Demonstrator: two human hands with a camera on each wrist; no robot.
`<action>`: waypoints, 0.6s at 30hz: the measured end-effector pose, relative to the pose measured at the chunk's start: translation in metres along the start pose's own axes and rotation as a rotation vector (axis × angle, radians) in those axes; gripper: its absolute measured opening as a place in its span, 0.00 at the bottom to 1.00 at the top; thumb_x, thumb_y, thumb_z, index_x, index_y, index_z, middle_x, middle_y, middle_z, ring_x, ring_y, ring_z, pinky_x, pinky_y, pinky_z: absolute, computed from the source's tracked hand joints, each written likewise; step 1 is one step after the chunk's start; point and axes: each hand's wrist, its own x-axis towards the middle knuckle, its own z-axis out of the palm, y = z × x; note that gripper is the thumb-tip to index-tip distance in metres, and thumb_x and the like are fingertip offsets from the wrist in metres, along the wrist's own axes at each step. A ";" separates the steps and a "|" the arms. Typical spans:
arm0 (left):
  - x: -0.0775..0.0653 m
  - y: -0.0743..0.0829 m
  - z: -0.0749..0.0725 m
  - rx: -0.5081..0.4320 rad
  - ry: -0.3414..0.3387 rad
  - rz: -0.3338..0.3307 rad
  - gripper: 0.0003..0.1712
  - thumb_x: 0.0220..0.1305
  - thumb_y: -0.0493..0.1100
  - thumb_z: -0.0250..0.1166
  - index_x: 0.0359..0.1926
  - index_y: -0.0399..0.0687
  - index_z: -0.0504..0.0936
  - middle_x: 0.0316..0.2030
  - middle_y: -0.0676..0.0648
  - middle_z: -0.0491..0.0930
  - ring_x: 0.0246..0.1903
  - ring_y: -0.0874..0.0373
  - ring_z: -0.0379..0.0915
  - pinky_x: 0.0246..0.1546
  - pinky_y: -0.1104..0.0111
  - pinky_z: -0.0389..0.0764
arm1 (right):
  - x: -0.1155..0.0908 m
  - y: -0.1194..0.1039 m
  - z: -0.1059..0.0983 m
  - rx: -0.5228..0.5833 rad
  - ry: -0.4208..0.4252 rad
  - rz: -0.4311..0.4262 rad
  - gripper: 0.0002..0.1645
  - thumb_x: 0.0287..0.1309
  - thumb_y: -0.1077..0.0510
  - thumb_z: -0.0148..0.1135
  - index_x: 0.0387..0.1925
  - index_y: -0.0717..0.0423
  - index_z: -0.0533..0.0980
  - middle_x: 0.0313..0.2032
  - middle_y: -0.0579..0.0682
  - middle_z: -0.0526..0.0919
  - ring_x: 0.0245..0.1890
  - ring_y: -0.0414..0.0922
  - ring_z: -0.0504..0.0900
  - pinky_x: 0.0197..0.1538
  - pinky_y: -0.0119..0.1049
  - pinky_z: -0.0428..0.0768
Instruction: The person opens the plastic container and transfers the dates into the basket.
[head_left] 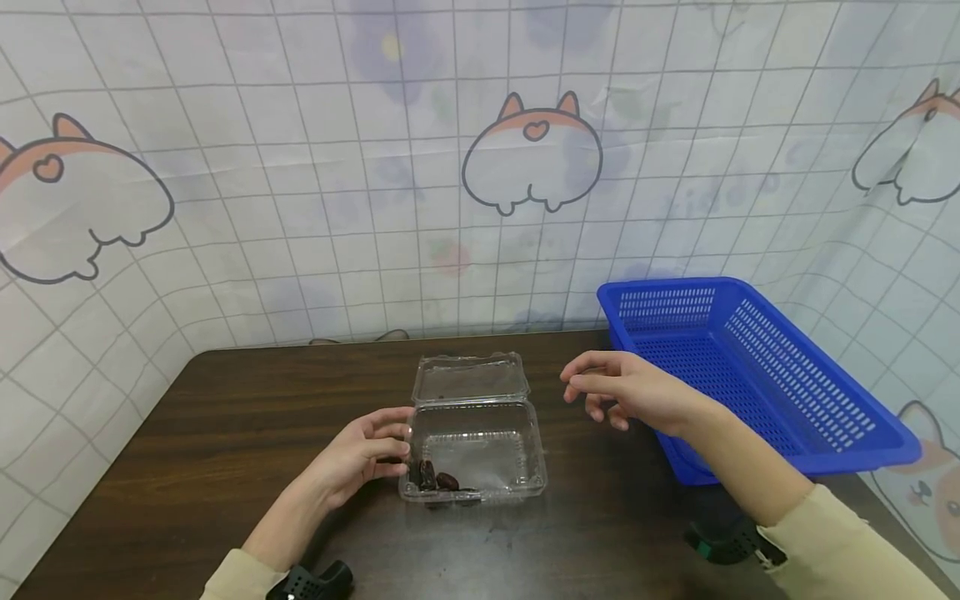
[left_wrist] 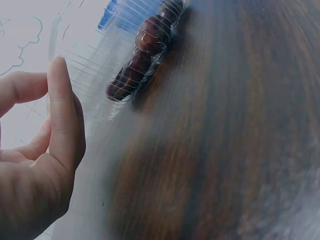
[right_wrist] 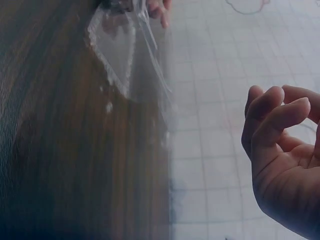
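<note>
Clear container (head_left: 480, 457): set on the dark wood-grained bench (head_left: 262, 417); its hinged lid (head_left: 471, 381) is laid back open on the far side of its base.
Brown fruits (head_left: 447, 482): kept inside the container, gathered toward its near left corner; from the left wrist, several dark, glossy, oblong pieces are seen in a row along its see-through wall, and their exact count cannot be told.
Left grip (head_left: 358, 457): placed at the left side of the container, the fingertips brought against its wall; the fingers are spread and only lightly bent, so the hand is left fairly wide.
Right grip (head_left: 628, 387): held up in the air to the right of the container, well apart from it; the fingers are loosely curved and relaxed, nothing being held.
Blue basket (head_left: 802, 367): placed to the right of the container, reaching farther back; slotted walls are shown, and its near left part is partly covered by the right forearm.
Sleeves (head_left: 847, 546): cream-coloured, seen at the near left and near right of the container.
Printed backdrop (head_left: 315, 225): hung behind the container, patterned with grid lines and cartoon animals.
</note>
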 end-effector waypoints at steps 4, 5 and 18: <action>0.000 0.000 0.000 0.000 0.001 -0.001 0.38 0.69 0.32 0.64 0.76 0.34 0.60 0.47 0.46 0.74 0.38 0.57 0.78 0.42 0.63 0.87 | 0.008 0.001 0.008 -0.001 -0.032 -0.011 0.21 0.76 0.51 0.59 0.59 0.62 0.73 0.48 0.61 0.80 0.29 0.46 0.75 0.22 0.31 0.72; 0.000 0.000 0.000 0.001 0.001 -0.001 0.38 0.69 0.32 0.64 0.76 0.34 0.60 0.47 0.46 0.74 0.39 0.57 0.78 0.42 0.63 0.86 | 0.010 0.001 0.010 -0.001 -0.040 -0.015 0.21 0.76 0.51 0.59 0.59 0.62 0.73 0.47 0.61 0.80 0.29 0.46 0.75 0.22 0.31 0.72; 0.000 0.000 -0.001 0.011 0.003 -0.002 0.37 0.69 0.33 0.64 0.75 0.35 0.60 0.47 0.46 0.74 0.39 0.57 0.78 0.43 0.63 0.86 | 0.033 0.001 0.037 0.018 -0.120 -0.019 0.23 0.75 0.54 0.59 0.60 0.67 0.72 0.49 0.66 0.81 0.25 0.44 0.73 0.21 0.30 0.73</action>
